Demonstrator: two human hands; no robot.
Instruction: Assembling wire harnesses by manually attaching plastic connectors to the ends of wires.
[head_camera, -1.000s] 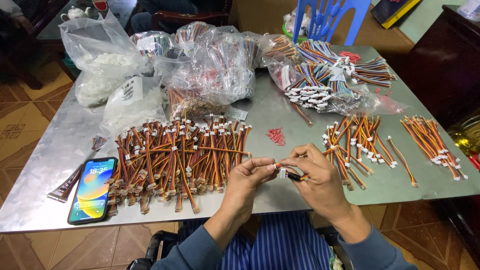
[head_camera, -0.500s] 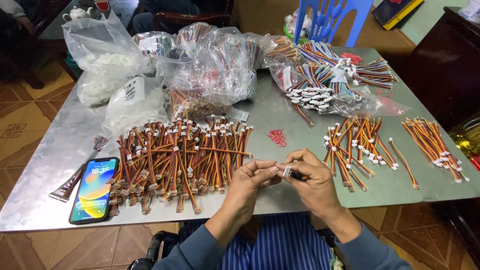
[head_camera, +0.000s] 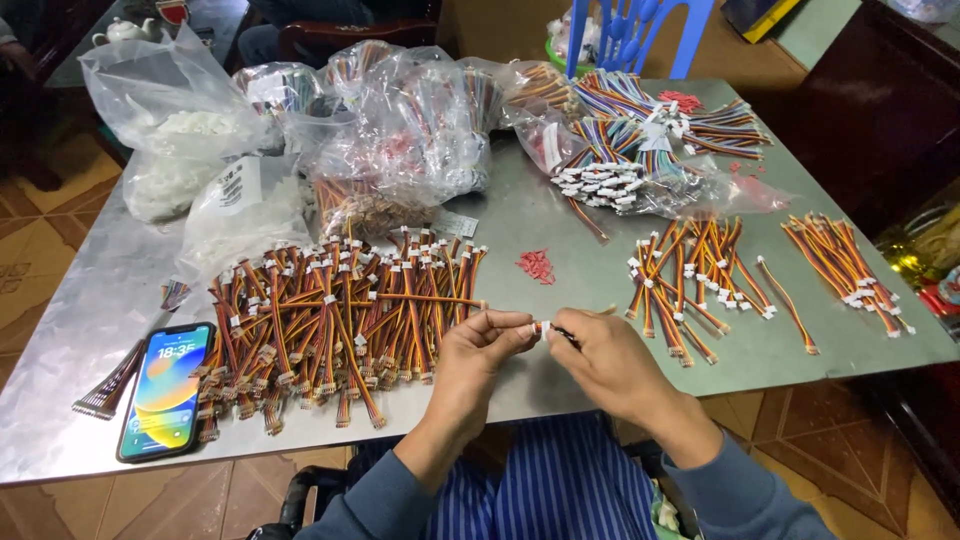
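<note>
A short wire lead (head_camera: 478, 302) is pinched in the left hand (head_camera: 480, 350); its small white connector (head_camera: 537, 327) is gripped by the right hand (head_camera: 605, 358) above the metal table (head_camera: 560, 230). Seating appears underway; fine alignment is judged necessary next.

a lit smartphone screen (head_camera: 166, 389), yellow, blue and green, lies left of the wire pile (head_camera: 335, 310); clear plastic bags (head_camera: 400, 130) behind it.

Blue-grey long sleeves, blue striped trousers
</note>
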